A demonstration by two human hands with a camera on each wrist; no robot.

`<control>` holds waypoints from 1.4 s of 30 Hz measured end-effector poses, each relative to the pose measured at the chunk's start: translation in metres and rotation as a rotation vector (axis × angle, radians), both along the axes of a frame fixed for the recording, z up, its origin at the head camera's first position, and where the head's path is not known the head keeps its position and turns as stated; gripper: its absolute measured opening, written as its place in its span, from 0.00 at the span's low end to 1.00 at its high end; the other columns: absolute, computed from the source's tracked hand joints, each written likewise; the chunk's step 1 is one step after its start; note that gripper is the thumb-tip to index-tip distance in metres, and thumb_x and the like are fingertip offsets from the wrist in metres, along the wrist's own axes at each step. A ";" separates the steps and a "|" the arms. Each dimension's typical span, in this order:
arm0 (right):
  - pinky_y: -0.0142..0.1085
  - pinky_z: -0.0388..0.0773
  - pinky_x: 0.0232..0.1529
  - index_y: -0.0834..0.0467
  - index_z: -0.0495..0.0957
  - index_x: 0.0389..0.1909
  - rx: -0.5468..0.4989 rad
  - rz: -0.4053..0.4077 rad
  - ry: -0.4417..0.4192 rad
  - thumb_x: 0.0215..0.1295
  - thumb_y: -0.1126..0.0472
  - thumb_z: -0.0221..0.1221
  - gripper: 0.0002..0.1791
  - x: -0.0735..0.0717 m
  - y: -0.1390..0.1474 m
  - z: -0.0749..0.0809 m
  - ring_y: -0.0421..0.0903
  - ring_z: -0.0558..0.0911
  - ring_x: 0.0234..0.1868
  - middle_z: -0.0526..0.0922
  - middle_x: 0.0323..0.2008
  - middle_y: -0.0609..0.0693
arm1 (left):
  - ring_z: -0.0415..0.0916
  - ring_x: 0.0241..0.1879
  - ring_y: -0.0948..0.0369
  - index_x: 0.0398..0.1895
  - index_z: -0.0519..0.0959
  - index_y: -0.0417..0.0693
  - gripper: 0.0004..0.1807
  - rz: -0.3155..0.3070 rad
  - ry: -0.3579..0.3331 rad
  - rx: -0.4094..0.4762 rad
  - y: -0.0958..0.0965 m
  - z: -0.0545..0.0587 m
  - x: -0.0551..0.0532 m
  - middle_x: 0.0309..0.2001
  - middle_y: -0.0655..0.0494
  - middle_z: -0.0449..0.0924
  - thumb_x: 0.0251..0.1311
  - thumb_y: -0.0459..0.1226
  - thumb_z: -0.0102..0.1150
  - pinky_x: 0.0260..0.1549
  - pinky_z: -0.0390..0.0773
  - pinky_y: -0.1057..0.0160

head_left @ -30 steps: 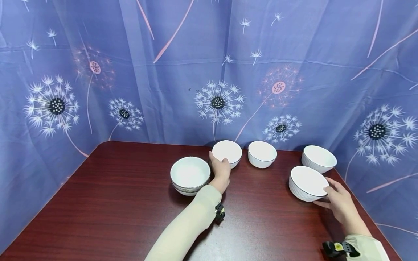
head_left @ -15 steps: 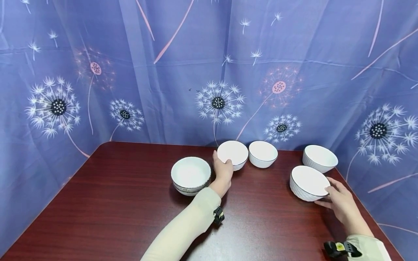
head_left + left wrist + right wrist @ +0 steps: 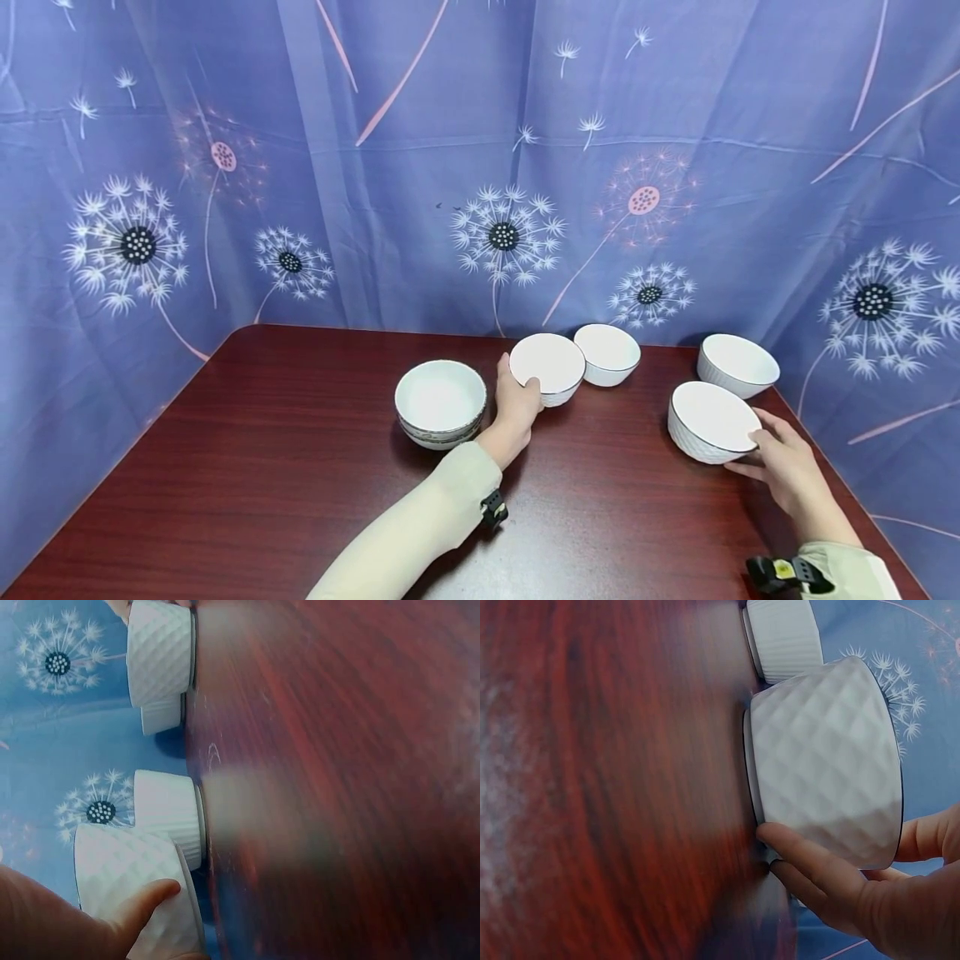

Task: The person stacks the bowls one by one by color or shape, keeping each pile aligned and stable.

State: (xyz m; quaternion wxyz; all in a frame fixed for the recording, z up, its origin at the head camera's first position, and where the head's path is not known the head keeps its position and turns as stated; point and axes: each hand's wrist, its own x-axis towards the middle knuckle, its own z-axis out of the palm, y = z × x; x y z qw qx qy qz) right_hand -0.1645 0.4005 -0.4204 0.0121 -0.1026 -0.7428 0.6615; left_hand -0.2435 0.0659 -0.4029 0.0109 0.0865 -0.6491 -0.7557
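Left hand (image 3: 517,407) grips textured bowl (image 3: 548,363); stacked bowls (image 3: 440,402) beside.

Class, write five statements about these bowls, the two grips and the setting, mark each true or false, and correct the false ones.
1. The left grip holds a patterned bowl. True.
2. The right grip holds nothing. False: it holds a second patterned bowl.
3. In the head view, the bowl stack is left of the left grip. True.
4. The bowl stack is upside down. False: it opens upward.
5. Behind the table hangs a blue curtain. True.
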 end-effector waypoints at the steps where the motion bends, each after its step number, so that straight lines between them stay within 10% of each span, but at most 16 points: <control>1: 0.41 0.83 0.35 0.72 0.38 0.70 0.001 0.000 0.002 0.72 0.66 0.36 0.31 0.000 0.000 0.000 0.38 0.81 0.32 0.71 0.36 0.33 | 0.63 0.15 0.64 0.75 0.46 0.41 0.39 -0.009 0.001 -0.005 0.000 0.000 0.001 0.63 0.31 0.61 0.60 0.22 0.43 0.19 0.69 0.70; 26: 0.40 0.83 0.35 0.71 0.36 0.71 -0.040 0.007 0.005 0.73 0.65 0.36 0.31 0.001 -0.004 0.002 0.36 0.81 0.32 0.72 0.35 0.29 | 0.71 0.21 0.60 0.75 0.50 0.43 0.38 -0.169 -0.014 -0.204 -0.022 -0.006 0.025 0.68 0.34 0.57 0.61 0.24 0.46 0.24 0.78 0.65; 42: 0.40 0.83 0.35 0.72 0.35 0.71 -0.027 0.005 0.013 0.73 0.66 0.35 0.32 0.001 -0.002 0.002 0.36 0.81 0.32 0.71 0.35 0.30 | 0.72 0.24 0.59 0.74 0.51 0.40 0.37 -0.231 -0.004 -0.185 -0.031 -0.011 0.038 0.69 0.34 0.54 0.60 0.23 0.45 0.27 0.80 0.61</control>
